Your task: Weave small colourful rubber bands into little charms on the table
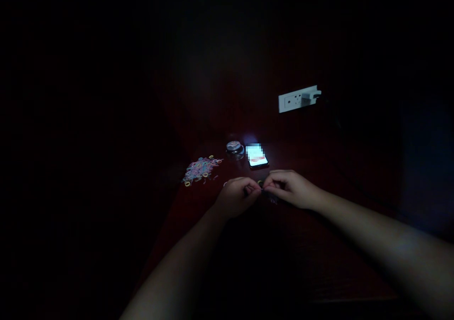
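My left hand [238, 196] and my right hand [291, 187] meet fingertip to fingertip above a dark red table [227, 258]. Both are closed in a pinch. What lies between the fingertips is too small and dark to name. Just behind them a small yellowish ring [260, 182] shows, partly hidden by the fingers. A few faint small bits [273, 200] lie under my right hand. Left of my left hand spreads a heap of small coloured bands [200, 169], pink, blue and purple, with several yellow rings among them.
Beyond my hands a lit smartphone [257, 156] lies on the table, its screen blurred out. Left of it stands a small round clear container [234, 148] with a pale lid. A white wall socket [297, 99] with a plug is at the back right. The surroundings are very dark.
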A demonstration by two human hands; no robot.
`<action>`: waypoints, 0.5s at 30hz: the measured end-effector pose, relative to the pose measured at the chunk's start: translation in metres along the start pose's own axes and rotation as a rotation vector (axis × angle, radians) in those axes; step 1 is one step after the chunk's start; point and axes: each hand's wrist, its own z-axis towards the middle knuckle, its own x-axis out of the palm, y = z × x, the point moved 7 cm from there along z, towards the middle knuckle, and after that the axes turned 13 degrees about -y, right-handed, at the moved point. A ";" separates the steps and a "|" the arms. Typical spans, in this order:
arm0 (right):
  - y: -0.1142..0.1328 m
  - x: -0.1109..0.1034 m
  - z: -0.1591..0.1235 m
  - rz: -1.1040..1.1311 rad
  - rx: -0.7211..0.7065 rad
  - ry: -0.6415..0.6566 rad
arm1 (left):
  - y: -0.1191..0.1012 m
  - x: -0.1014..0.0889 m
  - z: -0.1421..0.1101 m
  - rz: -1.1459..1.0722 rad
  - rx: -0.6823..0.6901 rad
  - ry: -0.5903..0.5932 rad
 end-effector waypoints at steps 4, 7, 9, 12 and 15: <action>-0.002 0.000 0.000 0.008 0.022 0.004 | -0.001 -0.002 0.000 -0.014 -0.005 -0.013; -0.002 0.000 0.001 0.006 0.033 0.000 | -0.002 -0.004 0.000 -0.029 -0.004 -0.030; -0.002 -0.001 0.001 0.014 0.035 0.000 | -0.003 -0.004 0.000 -0.026 -0.001 -0.029; 0.000 -0.001 0.001 0.043 0.033 0.007 | -0.002 -0.003 0.000 -0.011 -0.004 -0.028; 0.001 -0.002 0.001 0.053 0.029 0.000 | -0.001 -0.002 -0.001 -0.015 -0.006 -0.022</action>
